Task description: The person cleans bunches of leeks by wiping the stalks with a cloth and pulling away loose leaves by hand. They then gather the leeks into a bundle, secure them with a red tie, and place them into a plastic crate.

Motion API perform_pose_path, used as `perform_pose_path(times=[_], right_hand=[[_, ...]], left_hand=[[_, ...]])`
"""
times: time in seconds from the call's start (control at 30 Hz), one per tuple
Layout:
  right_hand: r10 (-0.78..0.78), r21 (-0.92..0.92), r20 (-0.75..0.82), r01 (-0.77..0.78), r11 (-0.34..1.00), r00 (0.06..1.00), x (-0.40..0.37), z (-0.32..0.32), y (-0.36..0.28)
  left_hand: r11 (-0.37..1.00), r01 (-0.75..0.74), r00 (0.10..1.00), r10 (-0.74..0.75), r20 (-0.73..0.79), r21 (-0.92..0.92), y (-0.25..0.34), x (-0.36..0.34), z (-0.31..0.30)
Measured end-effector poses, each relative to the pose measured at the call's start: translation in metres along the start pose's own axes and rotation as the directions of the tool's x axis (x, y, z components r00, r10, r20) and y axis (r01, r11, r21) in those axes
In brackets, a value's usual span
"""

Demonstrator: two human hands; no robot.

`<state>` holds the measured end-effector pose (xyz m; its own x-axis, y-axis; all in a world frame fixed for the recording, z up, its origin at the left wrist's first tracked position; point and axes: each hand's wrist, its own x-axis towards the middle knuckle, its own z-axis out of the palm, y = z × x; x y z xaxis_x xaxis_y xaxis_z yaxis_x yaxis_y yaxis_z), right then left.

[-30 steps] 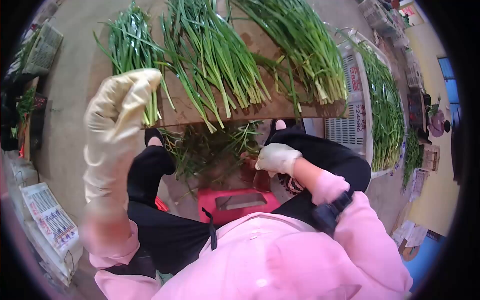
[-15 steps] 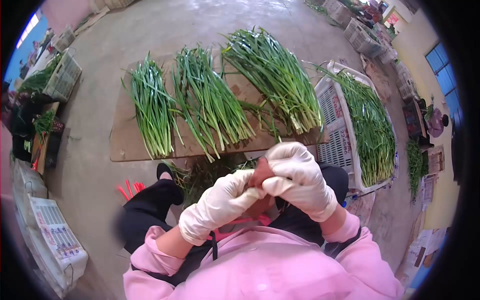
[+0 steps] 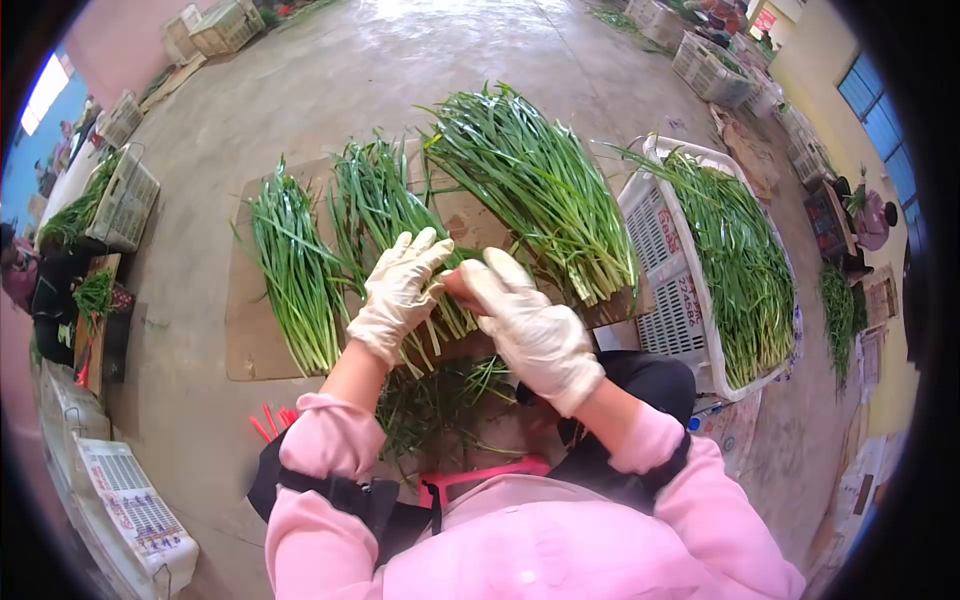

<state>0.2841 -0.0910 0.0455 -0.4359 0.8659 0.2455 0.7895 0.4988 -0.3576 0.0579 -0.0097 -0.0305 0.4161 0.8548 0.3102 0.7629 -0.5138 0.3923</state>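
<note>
Three piles of long green garlic chives lie on a brown board: a left bunch point(image 3: 293, 270), a middle bunch point(image 3: 385, 205) and a larger right pile point(image 3: 540, 190). My left hand point(image 3: 398, 292), in a cream glove, rests over the middle bunch with its fingers spread. Beside it, my gloved right hand point(image 3: 530, 325) has its fingers curled round a small reddish-brown piece point(image 3: 457, 287), whose kind I cannot make out. That piece lies between the hands, over the cut ends of the middle bunch. The board point(image 3: 250, 345) shows around the piles.
At right stands a white plastic crate point(image 3: 665, 265) full of chives. Loose trimmings point(image 3: 430, 410) lie below the board, near my legs. Red strips point(image 3: 275, 420) are at lower left. More crates point(image 3: 125, 200) and other people point(image 3: 873, 222) line both sides of the room.
Both hands have moved forward and left, from near my lap to the middle bunch. They have drawn apart; the left hand's fingers have spread, and the reddish-brown piece stays by the right.
</note>
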Motion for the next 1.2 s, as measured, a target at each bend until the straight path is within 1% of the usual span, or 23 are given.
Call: perform_pose_path(times=[0.03, 0.1, 0.13, 0.17, 0.3, 0.33, 0.37, 0.43, 0.5, 0.57, 0.63, 0.67, 0.7, 0.77, 0.83, 0.87, 0.9, 0.93, 0.97, 1.03, 1.1, 1.17, 1.2], right_hand=[[0.038, -0.141, 0.080, -0.026, 0.990, 0.996, 0.016, 0.008, -0.009], [0.174, -0.156, 0.247, -0.138, 0.978, 0.953, 0.032, 0.054, -0.003], [0.155, -0.143, 0.177, -0.130, 0.981, 0.972, 0.021, 0.082, 0.008], [0.167, -0.227, 0.258, -0.108, 0.968, 0.952, 0.015, 0.069, 0.003], [0.024, -0.202, 0.471, 0.081, 0.976, 0.882, -0.036, 0.022, 0.020], [0.049, -0.159, 0.499, 0.035, 0.987, 0.865, -0.041, 0.008, 0.024], [-0.124, -0.115, 0.299, 0.165, 0.980, 0.946, -0.037, 0.004, 0.032], [0.002, -0.083, 0.213, 0.016, 0.996, 0.977, -0.012, -0.028, 0.016], [-0.083, -0.035, 0.011, 0.083, 0.996, 0.997, 0.021, -0.020, 0.003], [-0.121, -0.088, 0.108, 0.131, 0.987, 0.987, 0.046, 0.019, 0.005], [-0.127, -0.063, 0.237, 0.146, 0.987, 0.963, 0.035, 0.072, 0.018], [0.016, -0.180, 0.411, 0.064, 0.982, 0.911, 0.030, 0.050, 0.004], [-0.068, -0.175, 0.362, 0.140, 0.975, 0.930, 0.014, 0.046, 0.005], [-0.060, -0.082, 0.482, 0.113, 0.990, 0.874, -0.018, 0.025, 0.010], [-0.007, -0.040, 0.505, 0.032, 0.999, 0.863, -0.032, 0.007, 0.021], [0.095, 0.079, 0.470, -0.149, 0.986, 0.878, -0.038, 0.003, 0.028], [0.027, 0.233, 0.203, -0.076, 0.969, 0.979, -0.051, 0.017, 0.047], [0.112, 0.266, 0.227, -0.172, 0.949, 0.967, -0.044, 0.001, 0.037], [0.192, 0.294, 0.249, -0.263, 0.919, 0.949, -0.029, -0.018, 0.026], [0.026, 0.427, 0.041, -0.041, 0.903, 0.999, -0.007, -0.008, 0.013], [-0.095, 0.348, -0.042, 0.103, 0.932, 0.995, 0.023, 0.005, -0.011], [-0.123, 0.176, 0.081, 0.107, 0.979, 0.989, 0.039, 0.044, -0.021], [-0.116, -0.005, 0.211, 0.120, 0.993, 0.971, 0.040, 0.068, -0.024]], left_hand=[[0.995, 0.091, 0.986, -0.094, 0.141, 0.029, 0.002, 0.007, 0.004], [0.986, 0.120, 0.956, -0.147, 0.254, 0.118, 0.001, 0.011, 0.013], [0.983, 0.104, 0.951, -0.143, 0.273, 0.152, 0.003, 0.013, 0.011], [0.985, 0.071, 0.951, -0.114, 0.288, 0.156, 0.003, 0.014, 0.004], [0.993, 0.007, 0.926, -0.051, 0.374, 0.117, -0.008, 0.013, -0.002], [0.993, -0.008, 0.924, -0.037, 0.381, 0.116, -0.012, 0.010, -0.002], [0.993, -0.020, 0.923, -0.026, 0.383, 0.115, -0.014, 0.009, -0.003], [0.995, -0.020, 0.914, -0.020, 0.406, 0.093, -0.015, 0.010, -0.006], [0.998, -0.016, 0.904, -0.010, 0.428, 0.058, -0.018, 0.011, -0.011], [0.999, -0.023, 0.912, 0.002, 0.410, 0.045, -0.022, 0.008, -0.013], [0.998, -0.049, 0.918, 0.030, 0.396, 0.037, -0.028, 0.003, -0.018], [0.998, -0.045, 0.924, 0.027, 0.383, 0.038, -0.028, 0.001, -0.024], [0.998, -0.043, 0.928, 0.027, 0.372, 0.035, -0.033, 0.001, -0.025], [0.999, -0.043, 0.924, 0.032, 0.382, 0.022, -0.038, -0.008, -0.026], [0.996, 0.033, 0.940, -0.004, 0.341, -0.082, -0.035, -0.006, -0.032], [0.990, 0.052, 0.947, -0.008, 0.321, -0.129, -0.039, -0.004, -0.030], [0.981, 0.072, 0.953, -0.015, 0.302, -0.178, -0.042, -0.004, -0.027], [0.961, 0.047, 0.983, 0.005, 0.185, -0.273, -0.047, -0.007, -0.022], [0.974, 0.035, 0.990, -0.002, 0.143, -0.226, -0.040, -0.006, -0.033], [0.997, -0.046, 0.987, 0.054, 0.148, -0.057, -0.037, -0.009, -0.040], [0.999, -0.032, 0.982, 0.025, 0.187, 0.035, -0.037, -0.016, -0.039], [0.997, -0.023, 0.981, 0.008, 0.195, 0.073, -0.044, -0.020, -0.032], [0.996, -0.019, 0.979, 0.002, 0.203, 0.082, -0.044, -0.023, -0.031]])
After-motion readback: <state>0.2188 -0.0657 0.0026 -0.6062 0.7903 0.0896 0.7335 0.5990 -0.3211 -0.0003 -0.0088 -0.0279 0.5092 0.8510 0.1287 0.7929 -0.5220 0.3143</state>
